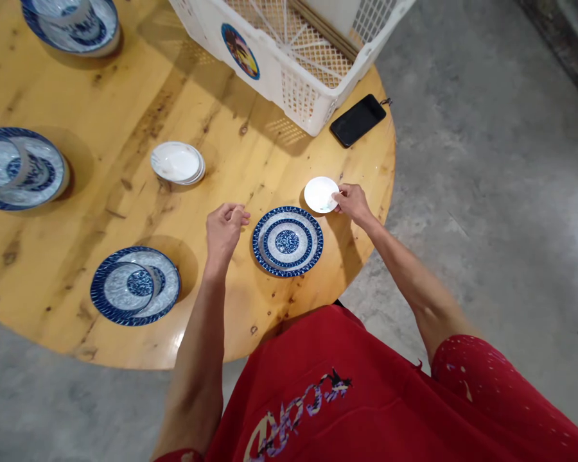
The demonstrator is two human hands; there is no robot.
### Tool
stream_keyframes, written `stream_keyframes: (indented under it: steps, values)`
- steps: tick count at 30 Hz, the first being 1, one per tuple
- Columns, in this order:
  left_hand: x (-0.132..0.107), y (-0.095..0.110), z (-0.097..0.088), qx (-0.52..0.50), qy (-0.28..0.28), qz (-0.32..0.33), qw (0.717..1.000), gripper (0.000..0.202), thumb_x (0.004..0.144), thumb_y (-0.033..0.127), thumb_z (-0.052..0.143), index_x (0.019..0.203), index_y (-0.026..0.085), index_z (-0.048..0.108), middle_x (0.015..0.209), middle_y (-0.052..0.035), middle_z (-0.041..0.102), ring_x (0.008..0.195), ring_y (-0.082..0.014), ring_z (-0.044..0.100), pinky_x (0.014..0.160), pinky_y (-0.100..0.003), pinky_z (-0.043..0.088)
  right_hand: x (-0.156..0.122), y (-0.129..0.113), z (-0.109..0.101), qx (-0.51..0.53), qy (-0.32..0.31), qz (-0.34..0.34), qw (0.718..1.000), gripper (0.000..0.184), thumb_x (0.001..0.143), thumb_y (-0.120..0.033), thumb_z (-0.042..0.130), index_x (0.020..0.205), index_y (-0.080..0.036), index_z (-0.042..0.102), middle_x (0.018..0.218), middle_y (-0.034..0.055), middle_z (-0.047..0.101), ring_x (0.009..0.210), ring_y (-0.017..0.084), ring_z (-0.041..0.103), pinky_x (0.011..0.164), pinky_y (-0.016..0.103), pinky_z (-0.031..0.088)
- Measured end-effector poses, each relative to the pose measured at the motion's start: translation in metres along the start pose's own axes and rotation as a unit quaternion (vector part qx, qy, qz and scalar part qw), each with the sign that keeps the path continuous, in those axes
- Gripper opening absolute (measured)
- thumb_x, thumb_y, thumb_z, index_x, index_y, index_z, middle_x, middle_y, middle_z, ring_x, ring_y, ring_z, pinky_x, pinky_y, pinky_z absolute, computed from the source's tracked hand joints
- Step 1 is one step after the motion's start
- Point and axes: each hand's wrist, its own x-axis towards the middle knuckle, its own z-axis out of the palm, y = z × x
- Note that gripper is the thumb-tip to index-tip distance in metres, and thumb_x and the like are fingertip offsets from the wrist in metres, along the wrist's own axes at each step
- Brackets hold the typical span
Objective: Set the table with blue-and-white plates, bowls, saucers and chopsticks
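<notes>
A small white dish (320,194) is pinched at its right rim by my right hand (351,202), just beyond a blue-and-white plate. That plate (288,242) has a dark patterned rim and rings around a speckled centre. Left of it, my left hand (226,228) hovers over the table with its fingers curled in and nothing visible in them. A short stack of small white dishes (177,162) sits farther left. Nearer me, a blue-rimmed plate (166,305) carries a patterned bowl (125,289).
The round wooden table (231,167) curves off at the right. A white plastic crate (289,83) stands at the back, with a black phone (358,120) beside it. More blue-and-white dishes (52,186) with bowls stand at the left, and another such set (106,45) sits at the far left.
</notes>
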Motion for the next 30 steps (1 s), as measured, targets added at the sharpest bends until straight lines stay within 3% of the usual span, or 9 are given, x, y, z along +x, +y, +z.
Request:
stream_keyframes:
  steps: [10,13,20,23,26,30]
  values:
    - [0.002,-0.006,-0.016,-0.008,0.016,-0.013,1.0,0.02,0.082,0.033,0.055,0.088,0.017,0.066,0.081,-0.0052,0.073,0.067,-0.0145,0.067,0.064,-0.025,0.052,-0.001,0.002,-0.006,-0.057,0.006,-0.045,0.997,0.023,0.077,-0.034,0.053,0.078,-0.014,0.066,0.054,0.0012,0.061,0.05,0.018,0.063,0.049,0.025,0.05]
    - [0.008,-0.01,-0.029,0.001,0.031,-0.013,0.999,0.022,0.082,0.036,0.055,0.085,0.017,0.065,0.08,-0.0057,0.073,0.066,-0.0155,0.066,0.064,-0.026,0.051,-0.002,0.005,-0.01,-0.028,0.007,-0.022,0.999,0.034,0.076,-0.042,0.058,0.089,-0.013,0.07,0.056,0.0023,0.064,0.052,0.018,0.064,0.051,0.027,0.052]
    - [0.038,-0.021,-0.071,0.039,0.077,-0.017,0.996,0.024,0.085,0.039,0.051,0.082,0.019,0.064,0.084,-0.0067,0.075,0.069,-0.0174,0.067,0.058,-0.025,0.047,-0.002,-0.001,-0.018,-0.058,-0.01,-0.014,0.998,0.046,0.073,-0.053,0.062,0.092,-0.012,0.072,0.062,0.0065,0.068,0.058,0.023,0.066,0.058,0.032,0.052]
    - [0.055,-0.022,-0.088,0.08,0.122,-0.02,0.989,0.021,0.085,0.035,0.05,0.083,0.02,0.064,0.083,-0.0056,0.075,0.071,-0.0186,0.068,0.062,-0.027,0.047,-0.004,-0.021,-0.021,-0.179,0.066,-0.079,0.979,0.044,0.079,-0.055,0.057,0.093,-0.016,0.074,0.076,0.0095,0.073,0.067,0.026,0.069,0.067,0.036,0.052]
    - [0.075,-0.016,-0.103,0.168,0.184,-0.027,0.968,0.019,0.086,0.03,0.05,0.083,0.02,0.066,0.085,-0.0062,0.075,0.08,-0.022,0.069,0.072,-0.031,0.047,-0.001,-0.055,-0.013,-0.283,0.164,-0.163,0.931,0.04,0.085,-0.048,0.052,0.097,-0.017,0.074,0.088,0.0123,0.075,0.079,0.028,0.069,0.074,0.038,0.05]
    - [0.105,-0.007,-0.114,0.25,0.198,-0.058,0.946,0.019,0.087,0.036,0.054,0.087,0.021,0.066,0.094,-0.0093,0.074,0.094,-0.0273,0.067,0.08,-0.035,0.046,0.012,-0.113,0.024,-0.324,0.165,-0.236,0.901,0.035,0.086,-0.038,0.05,0.099,-0.016,0.074,0.095,0.014,0.074,0.082,0.027,0.068,0.074,0.036,0.047]
